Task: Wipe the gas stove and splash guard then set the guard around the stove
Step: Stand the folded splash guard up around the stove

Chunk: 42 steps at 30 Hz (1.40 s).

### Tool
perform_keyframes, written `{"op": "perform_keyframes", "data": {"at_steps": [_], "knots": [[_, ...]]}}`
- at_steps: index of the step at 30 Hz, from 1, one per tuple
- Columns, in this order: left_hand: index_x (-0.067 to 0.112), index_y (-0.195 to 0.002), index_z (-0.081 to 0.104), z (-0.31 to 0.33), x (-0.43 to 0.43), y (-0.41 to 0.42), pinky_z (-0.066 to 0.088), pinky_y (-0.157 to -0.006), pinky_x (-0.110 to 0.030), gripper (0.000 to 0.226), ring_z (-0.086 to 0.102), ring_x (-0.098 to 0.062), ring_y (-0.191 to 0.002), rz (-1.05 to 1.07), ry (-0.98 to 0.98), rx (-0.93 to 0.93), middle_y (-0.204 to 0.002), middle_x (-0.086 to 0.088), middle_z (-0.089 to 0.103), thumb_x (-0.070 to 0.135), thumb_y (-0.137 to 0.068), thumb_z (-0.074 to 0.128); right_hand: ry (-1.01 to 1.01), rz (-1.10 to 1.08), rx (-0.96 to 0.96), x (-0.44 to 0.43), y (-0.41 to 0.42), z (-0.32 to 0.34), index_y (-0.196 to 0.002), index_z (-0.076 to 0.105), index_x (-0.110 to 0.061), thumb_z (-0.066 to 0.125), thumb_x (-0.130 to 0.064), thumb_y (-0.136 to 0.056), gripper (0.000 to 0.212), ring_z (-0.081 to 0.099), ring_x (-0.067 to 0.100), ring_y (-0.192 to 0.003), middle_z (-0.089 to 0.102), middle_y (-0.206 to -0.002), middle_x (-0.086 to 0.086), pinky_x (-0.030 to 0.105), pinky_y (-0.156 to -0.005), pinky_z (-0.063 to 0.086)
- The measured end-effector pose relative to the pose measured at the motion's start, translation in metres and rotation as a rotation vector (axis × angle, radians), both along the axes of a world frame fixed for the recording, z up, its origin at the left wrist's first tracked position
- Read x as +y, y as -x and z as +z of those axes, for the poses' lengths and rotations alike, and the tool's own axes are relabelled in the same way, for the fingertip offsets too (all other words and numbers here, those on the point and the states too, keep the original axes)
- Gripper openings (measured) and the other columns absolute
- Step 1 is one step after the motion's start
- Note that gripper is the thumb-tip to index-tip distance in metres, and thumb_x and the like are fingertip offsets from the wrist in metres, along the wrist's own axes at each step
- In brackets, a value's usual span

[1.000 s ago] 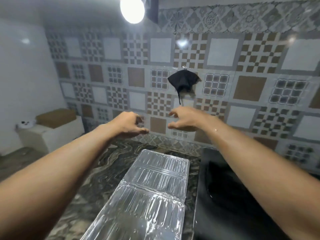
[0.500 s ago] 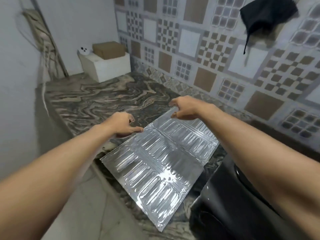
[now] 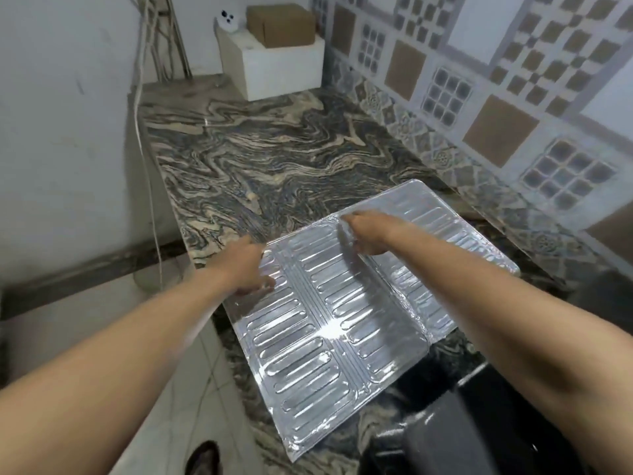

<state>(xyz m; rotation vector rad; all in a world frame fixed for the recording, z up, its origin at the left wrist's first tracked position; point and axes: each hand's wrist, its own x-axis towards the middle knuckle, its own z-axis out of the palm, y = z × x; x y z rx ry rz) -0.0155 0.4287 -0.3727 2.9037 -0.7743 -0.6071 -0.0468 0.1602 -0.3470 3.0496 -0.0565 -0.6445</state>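
The silver foil splash guard (image 3: 346,323) lies flat and unfolded on the marble counter (image 3: 274,149), with its near corner hanging past the counter's front edge. At the guard's left edge my left hand (image 3: 245,267) has its thumb on top and its fingers curled over the rim. Further in, my right hand (image 3: 364,234) pinches a raised fold near the guard's far edge. The black gas stove (image 3: 496,426) shows only partly at the bottom right, just beside the guard.
A white box (image 3: 274,66) carrying a cardboard box (image 3: 281,25) and a small white device (image 3: 227,20) stands at the counter's far end. The patterned tile wall (image 3: 513,97) runs along the right. A cable (image 3: 147,166) hangs at the counter's left edge.
My view has dropped from the wall to the counter. Both hands came down from the air onto the splash guard, and the left one is now at its left edge.
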Motion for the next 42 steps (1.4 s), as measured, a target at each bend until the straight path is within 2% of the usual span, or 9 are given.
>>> {"op": "perform_keyframes", "data": {"at_steps": [3,6,9,14,19,22,29,36,42], "knots": [[0.021,-0.106,0.054,-0.009,-0.003,0.006,0.049,-0.088,-0.042,0.061,0.050,-0.028,-0.105,0.031,-0.015,-0.010,-0.116,-0.009,0.055,0.062,-0.068,0.076,-0.055,-0.012,0.056,-0.001,-0.012,-0.016,-0.147,0.033,-0.023,0.075,-0.021,-0.078,0.082,0.051,0.040,-0.127,0.039,-0.150,0.012,0.046,-0.099,0.049],[0.022,-0.139,0.046,-0.017,-0.007,0.006,0.042,-0.099,-0.051,0.085,0.046,-0.035,-0.123,0.099,-0.015,-0.023,-0.129,-0.013,0.055,0.062,-0.070,0.075,-0.099,-0.029,0.121,0.000,-0.022,-0.025,-0.155,0.009,-0.039,0.076,-0.011,-0.080,0.105,0.035,0.042,-0.140,0.008,-0.164,0.013,0.047,-0.103,0.046],[0.023,-0.145,0.042,-0.018,-0.012,0.005,0.038,-0.105,-0.054,0.085,0.042,-0.039,-0.131,0.193,0.000,-0.045,-0.140,-0.017,0.049,0.054,-0.074,0.077,-0.054,0.009,0.155,0.005,-0.032,-0.027,-0.154,0.002,-0.044,0.078,-0.007,-0.078,0.114,0.024,0.043,-0.145,-0.004,-0.164,0.015,0.049,-0.107,0.043],[0.023,-0.122,0.065,-0.001,-0.018,-0.011,0.051,-0.090,-0.038,0.050,0.061,-0.029,-0.107,0.333,0.231,-0.016,-0.120,-0.006,0.065,0.020,-0.073,0.074,-0.095,0.000,0.012,0.006,-0.033,-0.024,-0.149,0.023,-0.021,0.079,-0.010,-0.075,0.093,0.028,0.042,-0.140,0.023,-0.158,0.016,0.058,-0.108,0.037],[0.022,-0.100,0.073,0.049,-0.029,-0.023,0.048,-0.079,-0.029,0.028,0.066,-0.027,-0.098,0.299,0.366,-0.056,-0.103,-0.007,0.073,0.012,-0.074,0.073,-0.155,-0.011,-0.136,0.000,-0.021,0.006,-0.125,0.026,-0.019,0.087,-0.020,-0.063,0.087,0.046,0.041,-0.123,0.050,-0.131,0.019,0.050,-0.099,0.044],[0.022,-0.100,0.075,0.089,-0.032,-0.022,0.048,-0.083,-0.031,0.025,0.066,-0.028,-0.099,0.244,0.406,-0.137,-0.103,-0.008,0.073,0.014,-0.077,0.074,-0.163,-0.025,-0.244,-0.008,-0.011,0.043,-0.146,0.026,-0.019,0.085,-0.026,-0.068,0.098,0.044,0.043,-0.125,0.045,-0.137,0.022,0.045,-0.102,0.040],[0.021,-0.097,0.076,0.189,-0.032,-0.001,0.048,-0.084,-0.030,0.024,0.066,-0.025,-0.098,0.067,0.575,-0.308,-0.098,-0.005,0.073,0.009,-0.078,0.068,-0.108,-0.017,-0.472,-0.026,0.027,0.157,-0.117,0.058,-0.017,0.080,-0.029,-0.079,0.046,0.055,0.037,-0.111,0.061,-0.119,0.017,0.035,-0.083,0.042],[0.023,-0.095,0.071,0.241,-0.038,0.001,0.042,-0.074,-0.026,0.018,0.060,-0.011,-0.072,-0.159,0.638,-0.231,-0.094,-0.001,0.071,0.008,-0.085,0.068,-0.119,-0.081,-0.628,-0.027,0.086,0.223,-0.088,0.071,-0.021,0.069,-0.017,-0.086,0.005,0.058,0.023,-0.080,0.063,-0.080,0.000,0.027,-0.067,0.037],[0.031,-0.078,0.070,0.250,-0.057,-0.015,0.049,-0.072,-0.023,0.019,0.066,-0.008,-0.074,-0.152,0.629,-0.219,-0.088,0.004,0.074,0.013,-0.081,0.070,-0.180,-0.207,-0.615,-0.023,0.107,0.229,-0.108,0.073,-0.015,0.065,-0.014,-0.091,0.019,0.064,0.016,-0.094,0.074,-0.105,0.006,0.021,-0.075,0.040]]}}
